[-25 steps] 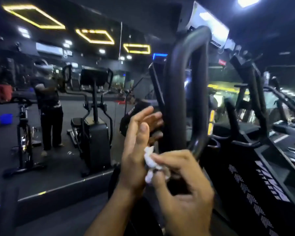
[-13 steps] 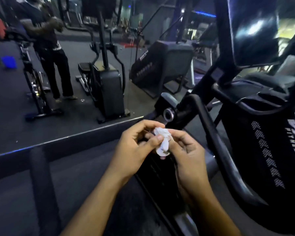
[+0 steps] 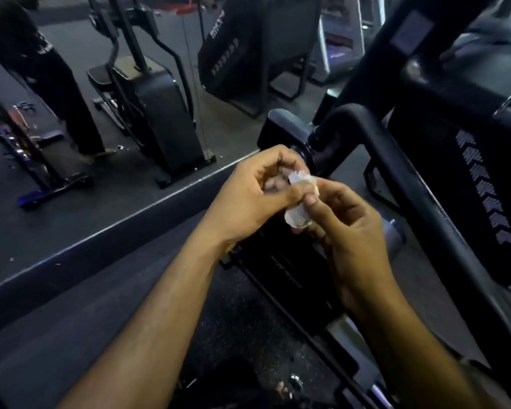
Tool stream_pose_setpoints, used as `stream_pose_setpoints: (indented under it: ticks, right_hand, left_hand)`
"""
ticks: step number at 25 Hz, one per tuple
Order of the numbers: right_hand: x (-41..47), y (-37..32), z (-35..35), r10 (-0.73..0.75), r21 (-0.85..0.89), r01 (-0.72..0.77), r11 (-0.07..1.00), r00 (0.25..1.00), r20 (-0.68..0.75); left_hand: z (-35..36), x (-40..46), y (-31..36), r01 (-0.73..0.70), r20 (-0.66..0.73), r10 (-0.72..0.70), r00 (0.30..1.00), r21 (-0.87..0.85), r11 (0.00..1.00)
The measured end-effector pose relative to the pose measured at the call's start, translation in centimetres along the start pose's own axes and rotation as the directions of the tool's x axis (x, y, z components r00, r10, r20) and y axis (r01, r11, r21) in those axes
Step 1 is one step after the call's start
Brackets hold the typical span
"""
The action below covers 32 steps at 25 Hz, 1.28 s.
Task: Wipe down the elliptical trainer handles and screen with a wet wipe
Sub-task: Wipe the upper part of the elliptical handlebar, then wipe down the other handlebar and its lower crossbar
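Wipe bunched up over the elliptical frame

While both hands meet above the black elliptical trainer [image 3: 425,184], the left hand [image 3: 248,199] and right hand [image 3: 345,231] pinch a crumpled white wet wipe [image 3: 300,202] with curled fingers. Left of the trainer: dark rubber floor [image 3: 71,305], a wall mirror [image 3: 56,172].

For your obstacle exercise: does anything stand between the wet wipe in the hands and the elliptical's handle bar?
Nothing visible does. The wet wipe is pinched between the left hand and the right hand, and the handle bar runs just beyond them, with only open air between.
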State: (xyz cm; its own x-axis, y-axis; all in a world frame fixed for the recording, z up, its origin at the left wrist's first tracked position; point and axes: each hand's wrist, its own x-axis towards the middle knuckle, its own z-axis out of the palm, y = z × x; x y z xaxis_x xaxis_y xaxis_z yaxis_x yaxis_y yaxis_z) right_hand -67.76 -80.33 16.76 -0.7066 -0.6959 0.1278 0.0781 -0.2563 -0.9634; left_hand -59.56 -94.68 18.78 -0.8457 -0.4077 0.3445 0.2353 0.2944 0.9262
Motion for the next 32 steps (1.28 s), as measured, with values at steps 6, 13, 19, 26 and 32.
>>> stream_pose_setpoints:
  ticks: [6, 13, 19, 26, 32]
  right_hand:
    - [2.7, -0.2, -0.5, -0.047, -0.046, 0.042, 0.998, 0.991, -0.122]
    - [7.1, -0.4, 0.5, -0.156, -0.119, 0.122, 0.985, 0.926, -0.343]
    - [11.8, 0.6, 3.9, -0.299, -0.245, 0.188, 0.951, 0.759, -0.579]
    - [8.9, -1.3, 5.4, -0.257, -0.168, 0.200, 0.965, 0.604, -0.754]
    - [3.7, -5.5, 6.4, -0.409, -0.309, 0.293, 0.905, 0.395, -0.823]
  left_hand:
    - [-0.4, 5.6, -2.1, 0.034, 0.160, -0.016, 0.987, -0.108, 0.994]
    - [-1.4, 13.3, -4.5, -0.114, 0.422, 0.198, 0.885, -0.216, 0.970]
    - [-3.8, 20.9, -7.3, -0.115, 0.644, 0.335, 0.688, -0.359, 0.926]
    - [1.1, 20.0, -5.9, -0.190, 0.606, 0.486, 0.630, -0.486, 0.853]
    - [5.2, 17.7, -0.1, -0.276, 0.484, 0.733, 0.478, -0.709, 0.649]
